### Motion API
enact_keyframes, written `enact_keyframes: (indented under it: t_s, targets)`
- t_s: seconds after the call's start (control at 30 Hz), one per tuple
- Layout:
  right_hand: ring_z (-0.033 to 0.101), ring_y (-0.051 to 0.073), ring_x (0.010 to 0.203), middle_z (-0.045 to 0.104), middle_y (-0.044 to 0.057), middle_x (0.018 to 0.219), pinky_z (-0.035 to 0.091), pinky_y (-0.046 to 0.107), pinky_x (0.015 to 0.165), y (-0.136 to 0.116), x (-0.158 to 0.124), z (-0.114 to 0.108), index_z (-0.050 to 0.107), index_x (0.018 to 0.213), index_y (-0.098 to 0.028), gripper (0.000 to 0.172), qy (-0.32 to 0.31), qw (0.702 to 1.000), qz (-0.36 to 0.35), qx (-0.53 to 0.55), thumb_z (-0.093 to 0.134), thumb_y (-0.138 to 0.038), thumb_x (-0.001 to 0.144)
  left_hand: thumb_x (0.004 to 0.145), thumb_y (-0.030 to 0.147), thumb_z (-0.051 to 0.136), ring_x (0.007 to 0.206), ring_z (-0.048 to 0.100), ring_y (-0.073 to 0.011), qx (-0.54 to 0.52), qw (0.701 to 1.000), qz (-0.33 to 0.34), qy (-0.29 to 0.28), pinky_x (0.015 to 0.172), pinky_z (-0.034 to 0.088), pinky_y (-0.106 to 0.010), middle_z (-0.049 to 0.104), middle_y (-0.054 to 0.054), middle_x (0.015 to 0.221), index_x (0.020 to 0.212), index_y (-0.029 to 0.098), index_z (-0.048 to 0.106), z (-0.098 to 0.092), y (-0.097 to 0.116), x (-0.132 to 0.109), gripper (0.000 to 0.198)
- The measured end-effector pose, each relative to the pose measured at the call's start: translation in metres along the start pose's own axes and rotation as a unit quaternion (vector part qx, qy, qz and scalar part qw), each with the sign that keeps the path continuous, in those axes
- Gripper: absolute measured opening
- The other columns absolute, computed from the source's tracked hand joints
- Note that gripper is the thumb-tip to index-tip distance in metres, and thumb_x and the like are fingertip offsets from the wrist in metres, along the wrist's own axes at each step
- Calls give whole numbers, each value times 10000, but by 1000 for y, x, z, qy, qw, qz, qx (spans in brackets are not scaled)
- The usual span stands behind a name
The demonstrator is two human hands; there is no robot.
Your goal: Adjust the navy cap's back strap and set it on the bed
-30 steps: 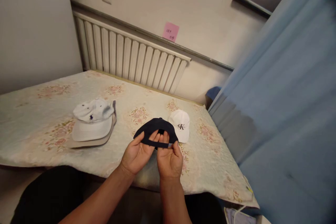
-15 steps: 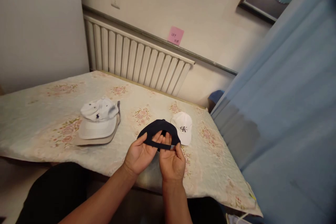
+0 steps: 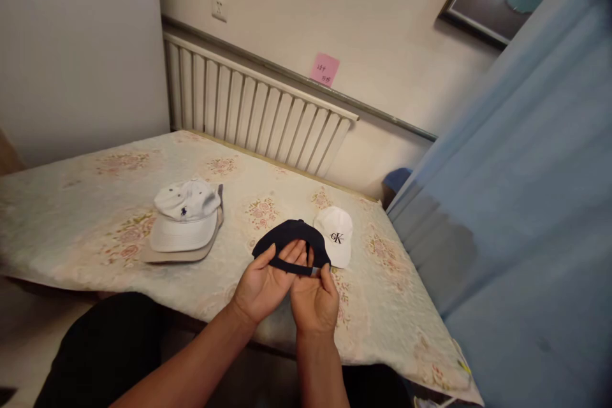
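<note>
A dark navy cap [image 3: 290, 238] lies on the floral tablecloth [image 3: 95, 229], its back strap turned toward me. My left hand [image 3: 264, 287] has its fingers inside the back opening, gripping the strap. My right hand [image 3: 315, 301] pinches the same strap at its small light buckle. Right behind the navy cap rests a white cap with a black CK logo [image 3: 337, 236], touching it.
Two stacked caps, a white one with a small dark logo [image 3: 185, 220] on a beige one, lie at the left. A white radiator [image 3: 253, 108] lines the back wall under a pink sticky note [image 3: 324, 69]. A blue curtain [image 3: 526, 217] hangs at the right.
Both hands stay on the navy cap's strap and have closed in slightly. The camera has shifted, so everything sits a little further right and lower.
</note>
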State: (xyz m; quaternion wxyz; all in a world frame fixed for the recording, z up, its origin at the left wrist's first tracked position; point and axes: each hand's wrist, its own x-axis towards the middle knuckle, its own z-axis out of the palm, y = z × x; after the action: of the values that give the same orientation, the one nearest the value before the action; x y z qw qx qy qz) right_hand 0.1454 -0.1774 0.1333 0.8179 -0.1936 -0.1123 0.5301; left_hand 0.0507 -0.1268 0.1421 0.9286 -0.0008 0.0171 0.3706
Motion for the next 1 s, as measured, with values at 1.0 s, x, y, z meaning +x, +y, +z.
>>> enact_keyframes:
  t_s: [1.0]
  targets:
    - [604,136,1115,720,27,1075,330,350,1104,2,-1,-9,696,1002,-196,236,-1,999,26,45,519,-252,856,939,203,387,1183,549,-265,11,1000,1,24,1050,413,-404,628,-225,1182,1441,16,209,-8,2,-1,564]
